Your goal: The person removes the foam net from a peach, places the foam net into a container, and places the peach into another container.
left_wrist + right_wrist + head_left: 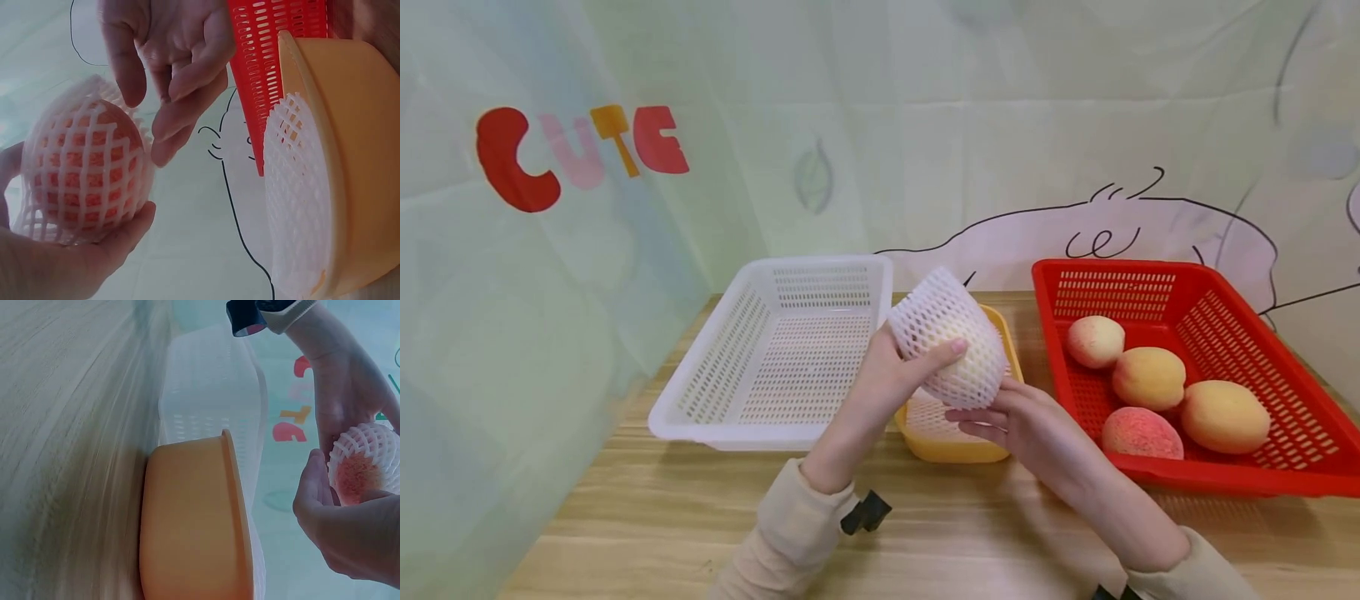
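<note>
A peach (87,172) sits inside a white foam net sleeve (951,325), raised above the yellow basket (955,452). My left hand (891,371) grips the sleeved peach, its thumb lying across the net. Beside the lower right of the sleeve is my right hand (1033,425), fingers loosely bent and the fingertips at the net. In the left wrist view the right hand (178,56) hangs close to the peach without wrapping it. The right wrist view shows the peach's reddish skin through the sleeve's open end. Other foam net sleeves (297,206) lie in the yellow basket.
A white perforated basket (673,417) stands at the left. On the right, a red basket (1247,479) holds several peaches (1225,417). All rest on a wooden table (647,517), with a printed cloth (820,108) behind.
</note>
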